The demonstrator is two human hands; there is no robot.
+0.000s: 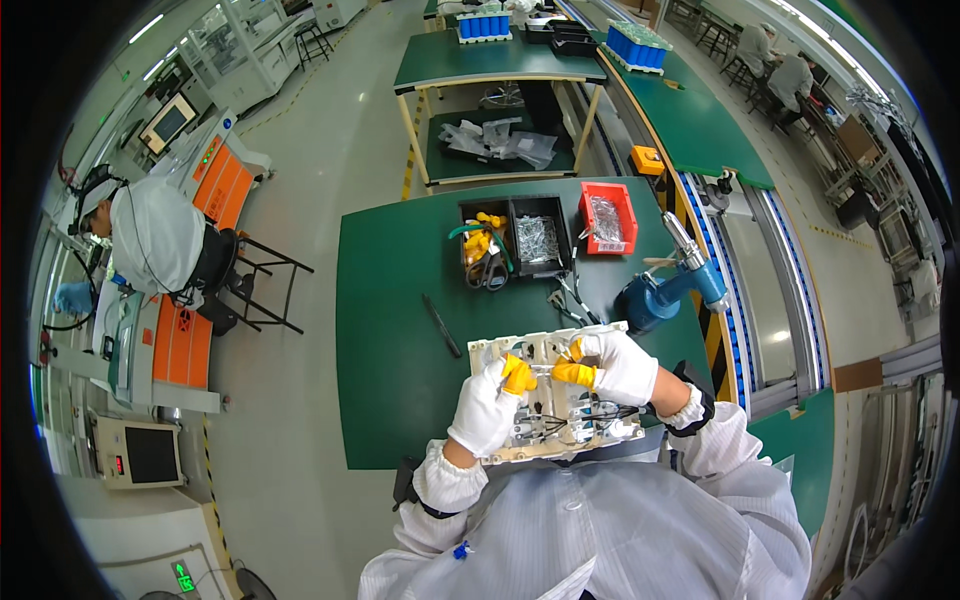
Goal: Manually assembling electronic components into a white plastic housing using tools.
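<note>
A cream plastic frame with metal pieces and black wires on it lies at the table's near edge, in front of my body. My left hand, in a white glove with yellow fingertips, is closed over the frame's upper left part. From the right, my right hand, gloved the same way, pinches just above the middle of the frame. A pale strip shows between the two sets of fingertips. Whatever the fingers hold is too small and too covered to name.
Beyond the frame are a black bin of silver rivets and yellow parts, scissors, a red bin and cables. A blue rivet gun stands right, a black pen lies left. A co-worker sits far left.
</note>
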